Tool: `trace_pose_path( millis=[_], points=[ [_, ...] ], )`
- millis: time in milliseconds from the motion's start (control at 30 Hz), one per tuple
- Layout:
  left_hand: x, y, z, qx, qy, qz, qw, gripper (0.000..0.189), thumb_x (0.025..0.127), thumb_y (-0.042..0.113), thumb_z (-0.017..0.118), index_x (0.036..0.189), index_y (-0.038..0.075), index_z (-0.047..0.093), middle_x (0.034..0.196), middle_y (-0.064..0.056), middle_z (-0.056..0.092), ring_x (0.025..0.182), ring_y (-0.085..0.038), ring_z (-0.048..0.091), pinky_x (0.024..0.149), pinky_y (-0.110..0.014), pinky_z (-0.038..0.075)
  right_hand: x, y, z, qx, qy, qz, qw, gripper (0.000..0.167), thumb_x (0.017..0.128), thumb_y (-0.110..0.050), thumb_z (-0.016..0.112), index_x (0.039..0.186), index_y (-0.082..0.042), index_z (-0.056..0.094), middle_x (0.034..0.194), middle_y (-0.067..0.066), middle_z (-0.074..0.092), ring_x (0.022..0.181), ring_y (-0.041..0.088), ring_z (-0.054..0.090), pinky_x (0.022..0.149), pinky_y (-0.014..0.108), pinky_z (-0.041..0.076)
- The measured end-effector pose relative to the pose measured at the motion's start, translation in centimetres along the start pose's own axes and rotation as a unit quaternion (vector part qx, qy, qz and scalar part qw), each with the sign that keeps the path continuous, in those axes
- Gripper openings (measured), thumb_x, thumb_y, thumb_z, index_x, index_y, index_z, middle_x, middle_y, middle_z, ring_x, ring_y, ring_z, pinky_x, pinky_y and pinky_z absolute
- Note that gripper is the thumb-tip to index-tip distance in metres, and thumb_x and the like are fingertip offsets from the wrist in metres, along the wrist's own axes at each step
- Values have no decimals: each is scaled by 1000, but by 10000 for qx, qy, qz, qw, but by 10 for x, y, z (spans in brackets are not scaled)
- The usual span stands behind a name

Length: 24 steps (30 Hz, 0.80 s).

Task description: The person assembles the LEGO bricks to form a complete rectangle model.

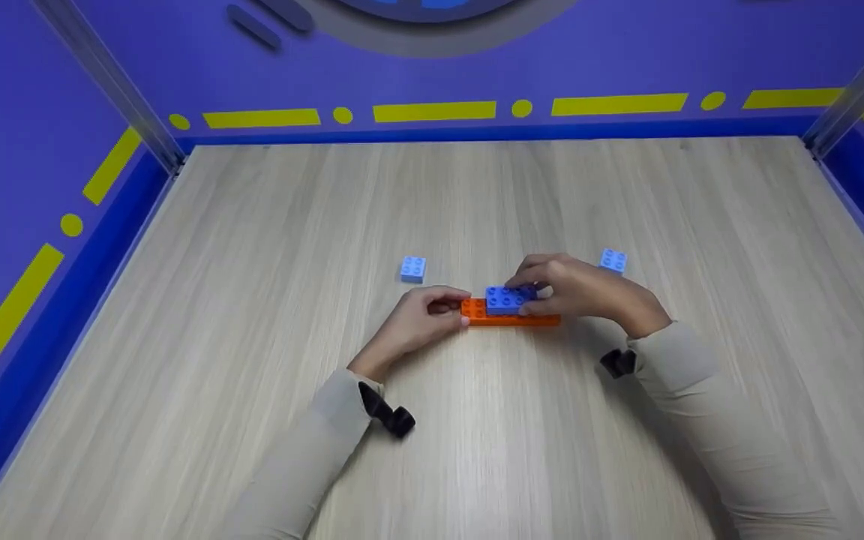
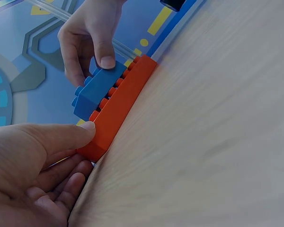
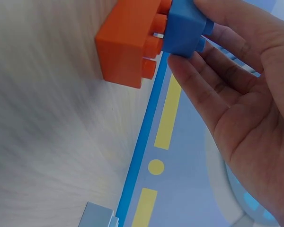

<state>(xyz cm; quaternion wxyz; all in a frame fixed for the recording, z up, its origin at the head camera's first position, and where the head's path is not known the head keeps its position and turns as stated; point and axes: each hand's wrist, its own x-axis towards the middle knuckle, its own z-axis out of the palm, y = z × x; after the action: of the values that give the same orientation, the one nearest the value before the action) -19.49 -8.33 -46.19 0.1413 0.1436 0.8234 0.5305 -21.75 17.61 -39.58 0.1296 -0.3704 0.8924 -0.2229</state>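
A long orange brick (image 1: 512,320) lies on the table, studs up. My left hand (image 1: 424,319) pinches its left end between thumb and fingers, as the left wrist view also shows. My right hand (image 1: 571,289) grips a blue brick (image 1: 505,300) by its front and back sides, over the middle of the orange brick. In the left wrist view the blue brick (image 2: 99,90) looks slightly tilted against the orange studs. Orange studs show at both ends of the blue brick in the wrist views. Whether the two bricks are pressed fully together I cannot tell.
One small light blue brick (image 1: 413,269) stands behind my left hand. Another light blue brick (image 1: 613,260) stands behind my right wrist, partly covered by it. Purple-blue walls with yellow marks (image 1: 434,112) close off the wooden table (image 1: 432,202) at the back and sides.
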Motion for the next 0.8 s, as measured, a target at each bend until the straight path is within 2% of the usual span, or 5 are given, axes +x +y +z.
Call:
trace_pose_path(
  millis=[800],
  points=[
    [0,-1,0,-38,23,61,10000,36,83,12,72,119,9,68,117,-8,67,99,-16,62,89,-28,51,-2,-1,6,87,115,-42,9999,32,84,-10,72,116,-4,69,107,9,64,99,23,65,84,37,56]
  ],
)
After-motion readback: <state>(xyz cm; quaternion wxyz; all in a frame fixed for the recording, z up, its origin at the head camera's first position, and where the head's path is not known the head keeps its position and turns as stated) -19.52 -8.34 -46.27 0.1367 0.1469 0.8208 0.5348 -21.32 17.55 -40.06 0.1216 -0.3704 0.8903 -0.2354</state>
